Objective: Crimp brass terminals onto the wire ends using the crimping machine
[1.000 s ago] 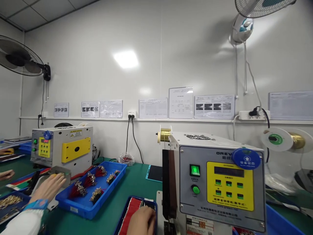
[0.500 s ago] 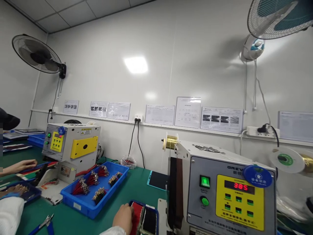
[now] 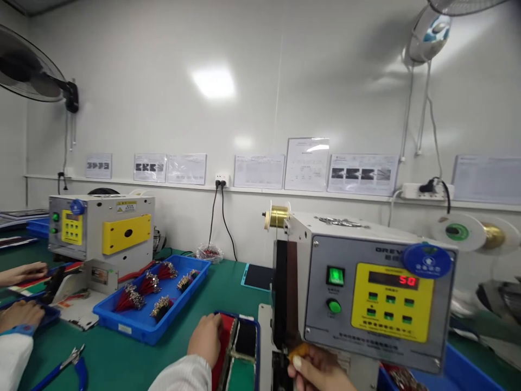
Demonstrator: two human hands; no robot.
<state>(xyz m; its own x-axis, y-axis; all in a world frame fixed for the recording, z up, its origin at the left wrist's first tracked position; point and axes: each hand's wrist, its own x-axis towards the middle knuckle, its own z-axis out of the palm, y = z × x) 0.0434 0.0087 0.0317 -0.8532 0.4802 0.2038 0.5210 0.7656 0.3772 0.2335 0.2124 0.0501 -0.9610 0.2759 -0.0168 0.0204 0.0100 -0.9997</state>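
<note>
My left hand (image 3: 205,338) lies at the left edge of a small blue-rimmed tray (image 3: 258,347) with red, black and green sections. Its fingers are curled together over the red section (image 3: 226,347); whatever is under the fingertips is hidden. Low in front of the grey machine (image 3: 321,331), my right hand (image 3: 319,372) is closed in a pinch beside the dark working parts (image 3: 280,364). An orange-yellow cover (image 3: 298,352) shows at its fingertips. I cannot make out what the pinch holds. The machine's red display (image 3: 393,280) reads 50.
Left of my tray, a blue bin (image 3: 152,331) holds bundles of red and black wires. Blue-handled cutters (image 3: 67,369) lie nearer me. A co-worker's hands (image 3: 22,315) are by a second machine (image 3: 101,233). Another blue bin (image 3: 459,369) sits at the right.
The view has tilted downward. My right hand has come into view at the machine, and the display has gone from 385 to 50. My left hand stays by the tray.
</note>
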